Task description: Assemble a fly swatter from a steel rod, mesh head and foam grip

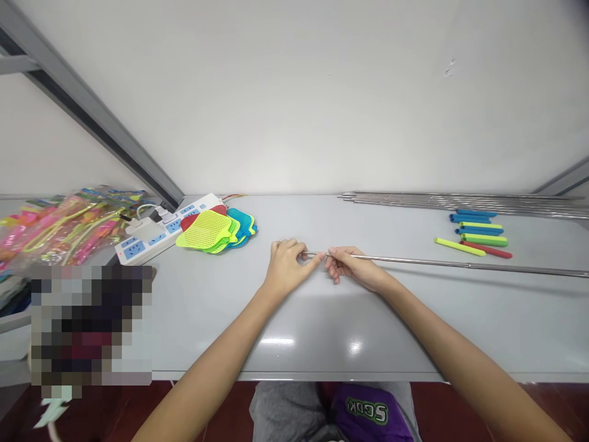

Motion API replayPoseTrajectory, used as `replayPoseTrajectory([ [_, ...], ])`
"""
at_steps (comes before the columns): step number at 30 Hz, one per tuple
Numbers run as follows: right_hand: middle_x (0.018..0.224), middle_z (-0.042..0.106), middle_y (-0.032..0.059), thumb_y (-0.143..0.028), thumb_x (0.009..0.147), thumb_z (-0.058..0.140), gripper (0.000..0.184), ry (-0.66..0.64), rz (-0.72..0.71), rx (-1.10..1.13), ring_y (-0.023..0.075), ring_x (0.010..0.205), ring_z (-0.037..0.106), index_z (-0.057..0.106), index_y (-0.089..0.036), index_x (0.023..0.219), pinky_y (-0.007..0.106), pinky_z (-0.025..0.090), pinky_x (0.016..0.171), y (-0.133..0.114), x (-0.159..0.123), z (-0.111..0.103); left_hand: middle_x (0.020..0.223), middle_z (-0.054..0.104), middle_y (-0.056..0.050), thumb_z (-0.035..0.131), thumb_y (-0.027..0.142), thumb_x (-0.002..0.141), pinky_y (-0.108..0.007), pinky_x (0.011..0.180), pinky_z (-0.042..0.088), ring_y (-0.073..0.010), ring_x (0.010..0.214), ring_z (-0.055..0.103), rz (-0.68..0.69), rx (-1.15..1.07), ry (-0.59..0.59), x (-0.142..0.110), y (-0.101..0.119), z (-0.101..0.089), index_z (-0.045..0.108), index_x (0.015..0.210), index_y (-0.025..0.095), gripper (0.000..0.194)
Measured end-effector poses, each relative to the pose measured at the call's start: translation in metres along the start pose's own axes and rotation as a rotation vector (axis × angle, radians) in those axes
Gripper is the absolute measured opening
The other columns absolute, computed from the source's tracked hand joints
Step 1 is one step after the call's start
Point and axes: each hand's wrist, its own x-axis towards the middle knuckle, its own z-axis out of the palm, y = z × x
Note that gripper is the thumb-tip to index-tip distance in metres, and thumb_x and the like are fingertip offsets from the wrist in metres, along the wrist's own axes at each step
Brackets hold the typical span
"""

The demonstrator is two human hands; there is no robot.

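A long, thin telescopic metal rod (432,263) runs from the middle of the table out past the right edge of the view. Its narrow left end is pinched by my left hand (289,264), thumb against fingers. Just to the right, my right hand (352,265) grips the same rod between thumb and forefinger, the other fingers loosely curled below. Left of my hands lie perforated fly swatter heads (209,230) in yellow, green, red and blue, overlapping in a pile. Coloured handle tubes (483,236) in blue, yellow, green and red lie to the right.
Several more metal rods (460,201) lie along the wall at the back right. A white power strip (147,245) with plugs stands left of the swatter heads. Plastic-bagged colourful items (69,227) are heaped at far left. The table's front edge (294,376) is near my body.
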Motion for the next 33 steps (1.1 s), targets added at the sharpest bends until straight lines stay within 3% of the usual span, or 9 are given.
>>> replayPoseTrajectory([
  [8,0.059,0.053,0.0033,-0.038,0.078,0.043,0.032,0.009,0.000,0.028,0.0093,0.051,0.049,0.058,-0.011,0.070,0.025,0.041,0.052,-0.0007,0.0004,-0.0001,0.071,0.054,-0.001,0.044,0.050,0.071,-0.031,0.076,0.027,-0.0142,0.073,0.045,0.026,-0.008,0.049,0.0013,0.0005,-0.0023,0.059,0.066,0.020,0.033],
  [14,0.060,0.053,0.0039,-0.040,0.079,0.041,0.035,0.006,0.004,0.030,0.0095,0.052,0.049,0.058,-0.010,0.071,0.026,0.041,0.054,0.0005,0.0009,-0.0010,0.053,0.048,0.002,0.046,0.049,0.069,-0.029,0.071,0.028,-0.0116,0.061,0.043,0.023,-0.027,-0.022,0.0008,-0.0008,-0.0004,0.046,0.052,0.017,0.036],
  [21,0.063,0.054,0.0041,-0.041,0.078,0.042,0.035,-0.008,0.016,-0.061,0.0092,0.053,0.050,0.057,-0.011,0.071,0.026,0.042,0.057,0.0012,0.0006,0.0001,0.046,0.043,0.005,0.044,0.048,0.069,-0.027,0.064,0.026,-0.0093,0.053,0.040,-0.040,-0.054,-0.097,0.0005,-0.0043,0.0034,0.032,0.045,0.016,0.042],
  [33,0.062,0.054,0.0042,-0.042,0.075,0.045,0.036,0.023,0.012,-0.064,0.0098,0.055,0.050,0.060,-0.010,0.075,0.025,0.043,0.055,0.0008,0.0002,0.0006,0.043,0.044,0.005,0.039,0.043,0.074,-0.026,0.060,0.024,-0.0082,0.048,0.039,-0.037,-0.045,-0.118,0.0008,-0.0027,0.0022,0.033,0.042,0.015,0.042],
])
